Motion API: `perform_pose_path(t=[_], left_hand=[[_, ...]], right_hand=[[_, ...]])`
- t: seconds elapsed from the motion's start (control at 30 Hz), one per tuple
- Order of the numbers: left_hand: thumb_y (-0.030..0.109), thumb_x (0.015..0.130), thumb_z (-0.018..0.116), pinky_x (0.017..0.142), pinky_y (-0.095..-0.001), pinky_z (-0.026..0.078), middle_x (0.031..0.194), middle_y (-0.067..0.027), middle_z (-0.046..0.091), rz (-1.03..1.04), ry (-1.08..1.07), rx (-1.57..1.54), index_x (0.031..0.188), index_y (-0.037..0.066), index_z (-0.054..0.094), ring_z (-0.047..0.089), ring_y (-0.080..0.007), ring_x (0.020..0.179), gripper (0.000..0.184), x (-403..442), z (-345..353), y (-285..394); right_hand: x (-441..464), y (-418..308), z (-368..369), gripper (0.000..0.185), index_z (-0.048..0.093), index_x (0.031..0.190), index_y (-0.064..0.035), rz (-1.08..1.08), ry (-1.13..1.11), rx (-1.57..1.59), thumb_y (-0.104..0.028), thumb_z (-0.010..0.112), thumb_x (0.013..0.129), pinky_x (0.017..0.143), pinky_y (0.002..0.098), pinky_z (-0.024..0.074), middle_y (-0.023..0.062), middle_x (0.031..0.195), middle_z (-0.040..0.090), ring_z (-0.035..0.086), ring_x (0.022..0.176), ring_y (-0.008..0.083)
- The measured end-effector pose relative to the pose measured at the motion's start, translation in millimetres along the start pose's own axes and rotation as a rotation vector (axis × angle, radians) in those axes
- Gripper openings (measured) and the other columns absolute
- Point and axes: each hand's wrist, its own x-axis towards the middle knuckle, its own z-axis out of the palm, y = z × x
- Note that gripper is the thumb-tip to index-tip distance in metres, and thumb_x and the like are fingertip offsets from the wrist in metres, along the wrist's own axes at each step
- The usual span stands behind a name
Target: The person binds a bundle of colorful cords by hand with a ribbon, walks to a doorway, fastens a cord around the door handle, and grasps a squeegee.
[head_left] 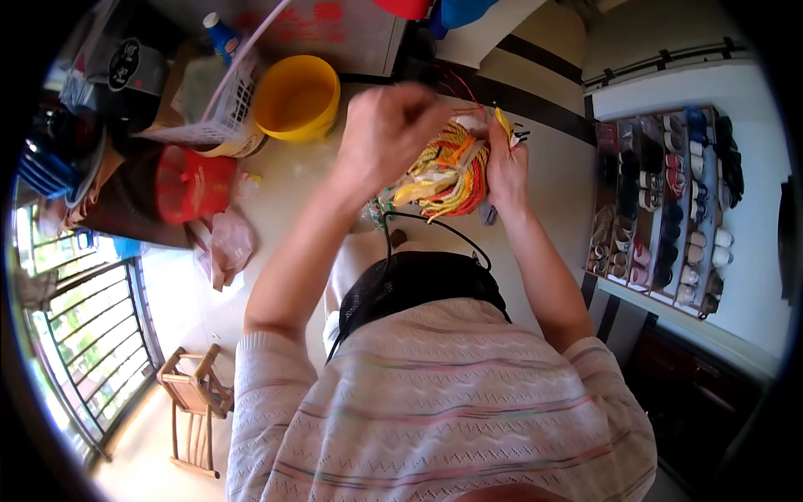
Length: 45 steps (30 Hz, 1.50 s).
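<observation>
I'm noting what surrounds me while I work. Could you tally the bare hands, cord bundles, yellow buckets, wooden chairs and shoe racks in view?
Bare hands: 2, left hand and right hand
Cord bundle: 1
Yellow bucket: 1
Wooden chair: 1
Shoe rack: 1
Total: 6

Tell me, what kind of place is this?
Probably a room in somebody's home: there are rows of shoes, a small wooden chair and a bright barred window.
</observation>
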Motion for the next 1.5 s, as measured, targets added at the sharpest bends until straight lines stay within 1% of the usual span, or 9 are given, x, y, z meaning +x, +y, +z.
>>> perform_pose_path(t=[0.07,0.33,0.43,0.47,0.83,1.0,1.13,1.33,1.5], left_hand=[[0.027,0.078,0.068,0.077,-0.0288,0.045,0.093,-0.0147,0.064,-0.216,-0.237,-0.105,0.092,-0.004,0.064,0.059,-0.0166,0.087,0.034,-18,6,-20],[0.033,0.069,0.076,0.088,-0.0304,0.043,0.114,-0.0126,0.054,0.051,-0.043,-0.425,0.122,-0.009,0.041,0.055,-0.0189,0.098,0.077,-8,61,-70],[0.039,0.064,0.079,0.081,-0.0306,0.046,0.098,-0.0115,0.061,-0.043,-0.049,-0.772,0.109,-0.008,0.052,0.057,-0.0178,0.091,0.07,-3,72,-57],[0.029,0.066,0.08,0.079,-0.0283,0.047,0.096,-0.0067,0.06,-0.103,-0.04,-0.667,0.106,-0.003,0.054,0.057,-0.0139,0.088,0.057,4,83,-77],[0.004,0.071,0.073,0.08,-0.0318,0.049,0.098,-0.0058,0.06,-0.329,-0.382,-1.39,0.114,0.003,0.05,0.058,-0.0167,0.091,0.048,1,74,-72],[-0.006,0.07,0.069,0.075,-0.0344,0.053,0.095,-0.0092,0.062,-0.501,-0.458,-1.323,0.111,0.002,0.05,0.063,-0.0196,0.082,0.046,2,71,-82],[-0.011,0.067,0.067,0.072,-0.0337,0.053,0.087,-0.0083,0.062,-0.485,-0.369,-1.316,0.106,0.0,0.052,0.063,-0.0191,0.076,0.043,-5,64,-89],[-0.012,0.067,0.065,0.071,-0.0332,0.053,0.088,-0.0085,0.062,-0.46,-0.374,-1.361,0.107,0.001,0.053,0.063,-0.0195,0.077,0.044,-10,66,-93],[-0.011,0.068,0.065,0.071,-0.0339,0.053,0.088,-0.0078,0.061,-0.482,-0.345,-1.394,0.108,0.002,0.053,0.062,-0.0196,0.078,0.044,-7,66,-92]], right_hand=[[3,2,2,0.026,0.058,0.093,0.0024,-0.026,0.064,0.041,-0.021,0.047,0.093,0.064,0.0238,0.0433,0.0031,0.079,0.059,0.052,0.072,0.0086],[18,-6,9,0.029,0.06,0.084,0.0025,-0.083,0.146,0.089,-0.024,0.049,0.092,0.065,0.0244,0.0444,0.0042,0.076,0.061,0.055,0.069,0.0098],[22,-6,17,0.032,0.062,0.079,0.0022,-0.15,0.151,0.029,-0.025,0.05,0.092,0.061,0.0253,0.045,0.0047,0.071,0.062,0.056,0.064,0.0111],[25,-2,18,0.032,0.062,0.079,0.0022,-0.191,0.139,-0.015,-0.025,0.05,0.091,0.06,0.0255,0.0452,0.0052,0.071,0.062,0.056,0.063,0.0114],[25,-3,19,0.029,0.061,0.086,0.0021,-0.175,-0.025,-0.385,-0.024,0.05,0.092,0.068,0.0264,0.0465,0.0066,0.08,0.064,0.058,0.073,0.0126],[26,1,12,0.026,0.061,0.091,0.0016,-0.291,-0.116,-0.537,-0.022,0.05,0.091,0.07,0.0259,0.0462,0.0064,0.082,0.064,0.058,0.076,0.0123],[34,-18,-2,0.022,0.064,0.09,-0.0003,-0.299,-0.37,-0.446,-0.02,0.056,0.085,0.062,0.0319,0.0477,0.0114,0.077,0.066,0.063,0.07,0.0224],[50,-19,-15,0.021,0.065,0.096,-0.0082,-0.342,-0.401,-0.87,-0.023,0.057,0.084,0.064,0.0312,0.0475,0.0129,0.08,0.065,0.063,0.071,0.0243],[46,-13,-13,0.021,0.066,0.098,-0.0102,-0.419,-0.366,-0.686,-0.023,0.057,0.084,0.064,0.0294,0.048,0.012,0.081,0.066,0.063,0.07,0.0227]])
